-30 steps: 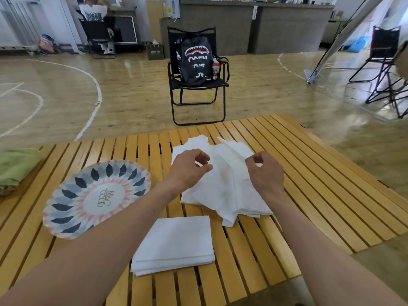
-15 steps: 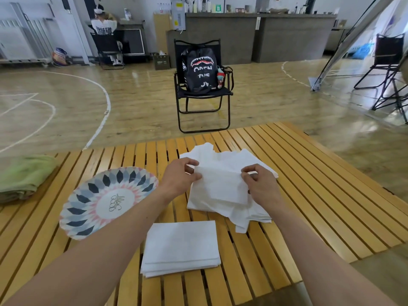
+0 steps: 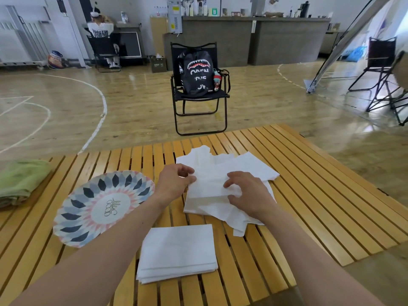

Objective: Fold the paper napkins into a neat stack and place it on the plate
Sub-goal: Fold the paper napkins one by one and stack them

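Observation:
A loose pile of white paper napkins (image 3: pixel 238 166) lies in the middle of the slatted wooden table (image 3: pixel 320 195). On top of the pile rests a folded napkin (image 3: pixel 209 186). My left hand (image 3: pixel 174 182) pinches its left edge. My right hand (image 3: pixel 249 193) presses down on its right side with fingers spread. A neat stack of folded napkins (image 3: pixel 178 250) sits nearer to me, in front of the pile. A patterned paper plate (image 3: pixel 101 204) with a blue and pink petal design lies to the left, with nothing on it.
A folded green cloth (image 3: pixel 19 182) rests at the table's left edge. Beyond the table stands a black folding chair (image 3: pixel 198 111) holding a black backpack (image 3: pixel 196 74). More chairs stand at the far right, and a person sits at the far left.
The napkin held up between both hands has been folded and lowered onto the pile. My right hand now lies flat on it. The camera has tilted up slightly.

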A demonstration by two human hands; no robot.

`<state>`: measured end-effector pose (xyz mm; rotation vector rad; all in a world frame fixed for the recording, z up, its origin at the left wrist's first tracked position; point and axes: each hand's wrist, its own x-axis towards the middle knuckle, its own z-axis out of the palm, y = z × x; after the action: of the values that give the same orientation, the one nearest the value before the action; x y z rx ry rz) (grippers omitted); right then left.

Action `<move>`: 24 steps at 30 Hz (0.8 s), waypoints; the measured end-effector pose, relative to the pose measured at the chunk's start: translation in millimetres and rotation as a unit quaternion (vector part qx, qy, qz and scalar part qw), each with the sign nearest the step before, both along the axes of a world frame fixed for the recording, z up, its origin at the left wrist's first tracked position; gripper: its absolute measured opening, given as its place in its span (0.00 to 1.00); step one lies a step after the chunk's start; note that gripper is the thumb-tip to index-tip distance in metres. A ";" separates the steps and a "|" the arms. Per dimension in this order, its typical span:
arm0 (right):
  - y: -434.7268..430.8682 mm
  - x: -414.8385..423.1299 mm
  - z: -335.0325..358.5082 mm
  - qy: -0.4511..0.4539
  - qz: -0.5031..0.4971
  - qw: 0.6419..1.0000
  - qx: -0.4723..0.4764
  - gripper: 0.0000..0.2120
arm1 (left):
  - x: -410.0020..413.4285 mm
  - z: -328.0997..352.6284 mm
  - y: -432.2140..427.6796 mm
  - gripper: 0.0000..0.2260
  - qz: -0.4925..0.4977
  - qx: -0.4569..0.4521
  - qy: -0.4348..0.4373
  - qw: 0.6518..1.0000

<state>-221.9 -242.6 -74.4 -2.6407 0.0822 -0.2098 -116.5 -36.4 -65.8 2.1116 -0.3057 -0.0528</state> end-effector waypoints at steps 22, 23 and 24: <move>9.7 -3.3 53.3 -0.168 -0.117 0.774 0.599 0.05 | -17.3 39.4 4.8 0.10 -0.127 -0.095 -0.040 0.986; 8.5 -2.9 53.5 -0.161 -0.114 0.760 0.619 0.06 | -18.1 41.7 4.3 0.10 -0.113 -0.114 -0.035 0.986; 7.5 -3.1 53.5 -0.150 -0.108 0.747 0.638 0.08 | -18.3 44.7 3.9 0.10 -0.098 -0.130 -0.024 0.986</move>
<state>-225.0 -235.1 -20.9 -1.1869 0.2986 -0.4502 -134.8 -32.5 -21.2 1.8211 -0.5197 -0.0738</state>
